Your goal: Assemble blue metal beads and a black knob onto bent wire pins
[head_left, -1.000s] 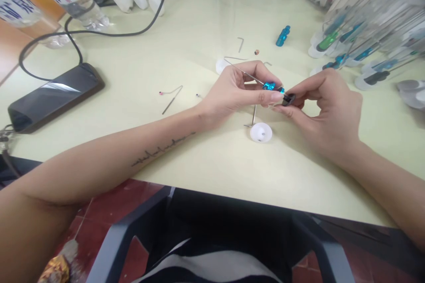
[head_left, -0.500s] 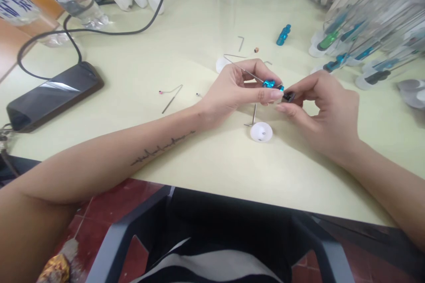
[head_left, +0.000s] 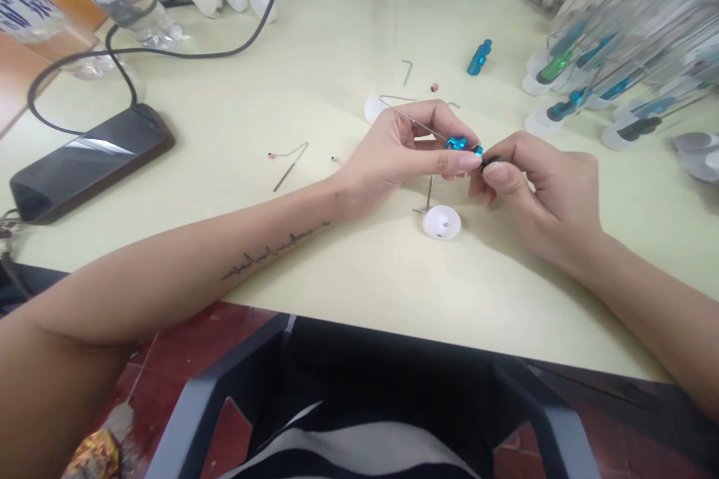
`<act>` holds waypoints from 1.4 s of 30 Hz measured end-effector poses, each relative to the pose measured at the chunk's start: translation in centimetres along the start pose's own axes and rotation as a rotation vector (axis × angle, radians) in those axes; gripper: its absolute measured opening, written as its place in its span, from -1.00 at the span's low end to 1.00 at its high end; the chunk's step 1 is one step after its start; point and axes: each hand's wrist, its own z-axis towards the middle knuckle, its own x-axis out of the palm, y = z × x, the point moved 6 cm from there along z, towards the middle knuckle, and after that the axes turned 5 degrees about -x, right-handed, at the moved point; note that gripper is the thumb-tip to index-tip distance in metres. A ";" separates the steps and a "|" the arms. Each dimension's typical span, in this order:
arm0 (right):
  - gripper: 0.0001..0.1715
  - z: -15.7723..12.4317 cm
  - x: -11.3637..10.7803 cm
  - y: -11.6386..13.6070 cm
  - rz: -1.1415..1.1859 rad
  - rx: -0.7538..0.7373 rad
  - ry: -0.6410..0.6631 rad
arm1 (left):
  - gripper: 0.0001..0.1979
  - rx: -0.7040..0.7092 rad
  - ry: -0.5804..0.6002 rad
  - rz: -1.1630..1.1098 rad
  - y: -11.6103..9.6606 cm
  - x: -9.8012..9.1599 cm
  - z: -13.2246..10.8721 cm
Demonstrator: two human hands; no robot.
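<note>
My left hand [head_left: 419, 138] is closed on a shiny blue metal handle [head_left: 456, 143], from which a thin bent wire runs back over the knuckles. At the handle's right end, my right hand [head_left: 542, 187] pinches a small black part [head_left: 492, 161] between thumb and index finger; the fingers cover much of it, and it meets the blue piece. Below the hands lies a white round cap [head_left: 442, 223] beside a small metal rod [head_left: 430, 193]. A bent wire with a pink tip [head_left: 290, 165] rests left of my left hand.
A blue handle [head_left: 479, 58] and a hex key [head_left: 407, 72] lie beyond my hands. Clear tubes with white caps [head_left: 544, 120] hold coloured handles at the right. A black phone-like device [head_left: 93, 161], a cable [head_left: 185, 54] and water bottles [head_left: 151, 22] occupy the left.
My right thumb and fingers have closed in and turned around the black part, hiding more of it. My left hand with the blue handle has barely moved.
</note>
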 end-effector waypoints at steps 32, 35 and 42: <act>-0.83 0.2 -0.5 0.8 -0.081 -0.075 -0.113 | -0.75 -0.030 -0.011 0.007 0.1 -0.1 0.0; -0.76 0.2 -0.1 0.3 -0.048 -0.040 -0.029 | -0.76 -0.041 -0.016 0.000 0.0 0.0 0.0; -0.65 0.0 0.2 -0.1 0.003 -0.011 0.046 | -0.81 -0.033 -0.014 -0.046 -0.1 0.1 0.0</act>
